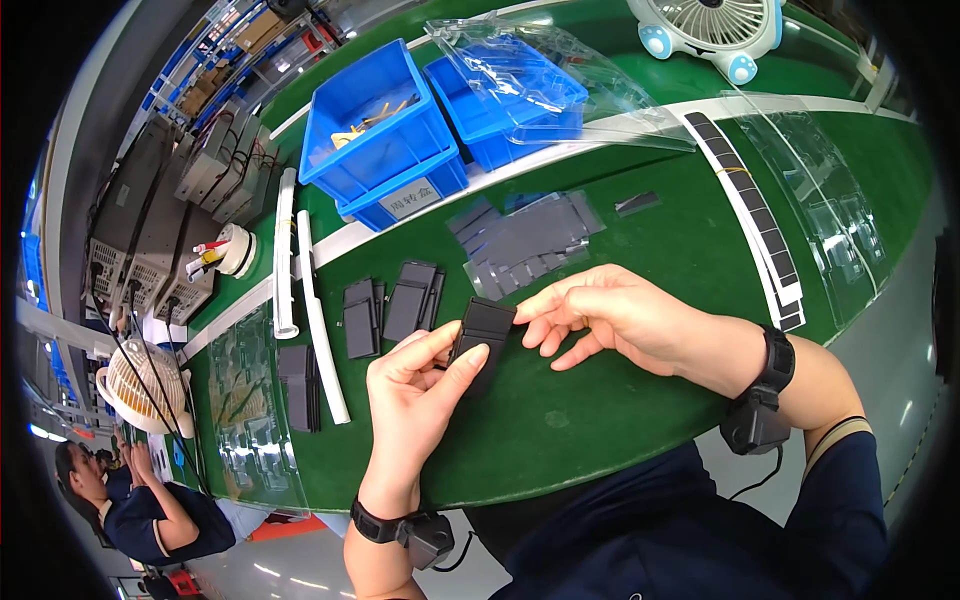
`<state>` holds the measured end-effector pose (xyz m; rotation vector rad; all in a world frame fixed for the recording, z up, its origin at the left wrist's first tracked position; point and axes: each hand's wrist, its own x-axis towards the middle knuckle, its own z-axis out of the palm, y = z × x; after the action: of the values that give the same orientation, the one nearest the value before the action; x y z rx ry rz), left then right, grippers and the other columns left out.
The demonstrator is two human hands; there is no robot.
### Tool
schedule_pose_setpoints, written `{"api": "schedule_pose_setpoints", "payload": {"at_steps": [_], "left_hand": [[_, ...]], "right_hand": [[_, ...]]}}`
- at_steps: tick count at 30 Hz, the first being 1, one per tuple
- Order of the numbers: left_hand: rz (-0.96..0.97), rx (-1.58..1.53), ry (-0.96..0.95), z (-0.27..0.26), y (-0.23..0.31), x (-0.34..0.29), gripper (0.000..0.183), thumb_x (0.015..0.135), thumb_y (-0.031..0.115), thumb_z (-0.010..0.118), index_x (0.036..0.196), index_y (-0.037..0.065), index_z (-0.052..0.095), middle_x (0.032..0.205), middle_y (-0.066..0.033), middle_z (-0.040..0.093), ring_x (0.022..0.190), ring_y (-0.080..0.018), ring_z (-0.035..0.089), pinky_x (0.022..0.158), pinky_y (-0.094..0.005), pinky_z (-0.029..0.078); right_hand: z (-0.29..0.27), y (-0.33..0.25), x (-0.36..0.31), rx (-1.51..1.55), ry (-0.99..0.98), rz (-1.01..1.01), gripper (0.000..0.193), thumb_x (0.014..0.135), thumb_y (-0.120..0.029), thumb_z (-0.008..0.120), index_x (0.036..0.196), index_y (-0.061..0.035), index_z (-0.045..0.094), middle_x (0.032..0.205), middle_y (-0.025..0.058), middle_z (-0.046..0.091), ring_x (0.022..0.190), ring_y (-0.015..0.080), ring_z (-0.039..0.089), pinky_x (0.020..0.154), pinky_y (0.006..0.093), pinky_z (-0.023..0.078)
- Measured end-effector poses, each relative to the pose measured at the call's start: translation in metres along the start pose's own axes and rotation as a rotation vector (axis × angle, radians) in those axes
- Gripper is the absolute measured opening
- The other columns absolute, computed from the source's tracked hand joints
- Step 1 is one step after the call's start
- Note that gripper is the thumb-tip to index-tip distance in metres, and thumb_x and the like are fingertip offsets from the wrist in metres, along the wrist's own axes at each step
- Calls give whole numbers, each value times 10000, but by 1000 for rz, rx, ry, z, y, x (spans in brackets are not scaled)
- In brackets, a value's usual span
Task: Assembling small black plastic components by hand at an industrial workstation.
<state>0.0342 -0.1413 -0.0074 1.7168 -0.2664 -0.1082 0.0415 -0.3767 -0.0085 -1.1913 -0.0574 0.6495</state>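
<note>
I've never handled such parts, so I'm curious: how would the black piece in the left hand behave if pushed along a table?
The black piece is probably stiff: its edges look straight in the left hand. It seems light, held in a pinch. Flat and square-cornered, it would likely slide rather than roll.

You hold one slim black rectangular piece (490, 333), seam crosswise, tilted, above the bench (585, 430), toward its near edge.
</note>
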Motion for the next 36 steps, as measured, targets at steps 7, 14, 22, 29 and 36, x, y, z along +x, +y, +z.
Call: {"api": "schedule_pose_setpoints", "payload": {"at_steps": [7, 14, 22, 29, 36], "left_hand": [[-171, -191, -144, 0, 3, 1, 324, 808, -63, 729, 1125, -45, 666, 963, -61, 662, 864, -113, 651, 778, -233, 556], [-179, -84, -225, -2, 0, 0, 323, 798, -31, 756, 1112, -31, 681, 874, -21, 635, 785, -67, 609, 684, -195, 520], [-135, 197, -252, 3, 4, -5, 382, 746, 62, 814, 1108, 25, 697, 838, -26, 690, 709, -42, 618, 596, -207, 519], [472, 907, -191, 13, 36, -21, 687, 607, 186, 880, 1222, 49, 606, 1198, -127, 555, 931, -220, 644, 741, -327, 568], [449, 961, -85, 16, 11, -32, 523, 718, 59, 792, 1210, 6, 624, 1039, -128, 630, 891, -267, 642, 745, -341, 551]], "right_hand": [[1, -4, 10, -209, 22, -16, 280, 887, -276, 716, 993, -17, 708, 830, 47, 693, 744, 111, 672, 692, 235, 552], [-9, -5, 7, -303, -123, -76, 170, 869, -112, 724, 967, 25, 697, 851, 73, 712, 787, 108, 678, 735, 233, 537], [-11, 8, 9, -387, -132, -53, 166, 830, -115, 755, 942, 1, 715, 747, 21, 681, 672, 56, 608, 614, 209, 500], [-3, 1, 7, -385, 54, -88, 163, 830, -85, 737, 961, -13, 673, 724, 18, 666, 658, 47, 593, 599, 216, 494], [0, 4, 1, -481, 67, -240, 199, 845, 6, 706, 1013, 2, 600, 795, 33, 675, 751, 69, 647, 685, 195, 512]]}}
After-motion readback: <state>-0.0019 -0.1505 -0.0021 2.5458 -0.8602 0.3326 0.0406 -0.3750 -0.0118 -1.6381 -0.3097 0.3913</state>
